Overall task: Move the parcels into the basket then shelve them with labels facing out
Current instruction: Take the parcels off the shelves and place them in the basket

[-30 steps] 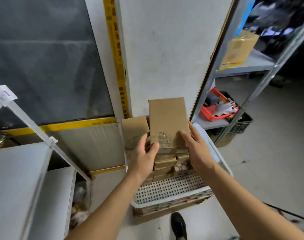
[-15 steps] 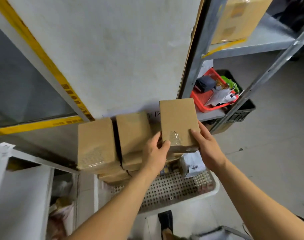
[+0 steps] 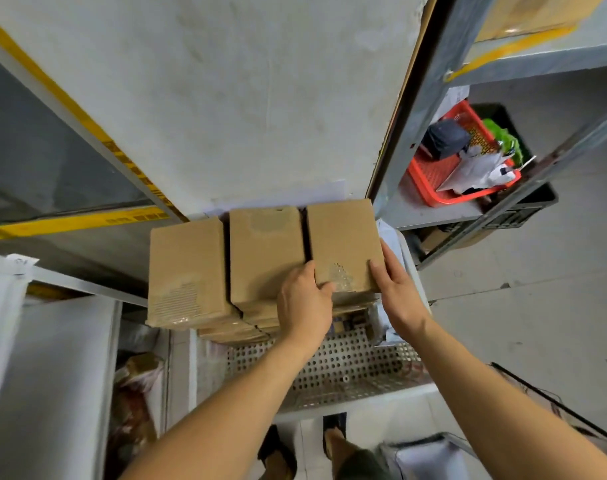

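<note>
Sitting in a row on top of a stack inside the white perforated basket (image 3: 347,375): three brown cardboard parcels, tops level. Leftmost parcel (image 3: 188,268) at the basket's left end, a patch of clear tape near its front edge. Middle parcel (image 3: 265,251) touching close beside it, only a dark slit between. Left hand (image 3: 304,306) next, thumb hooked over the front left corner of the right parcel (image 3: 343,244), remaining fingers hidden below, gripping. Right parcel pressed up against the middle one, above the basket's right half, tape scrap on its near edge. Right hand (image 3: 400,292) on its front right corner, thumb laid on top, fingers wrapped along the side, holding. Further right of the basket, a grey metal shelf (image 3: 430,209) carrying a red tray (image 3: 430,174) of loose items. More flat cardboard stacked under the three parcels.
</note>
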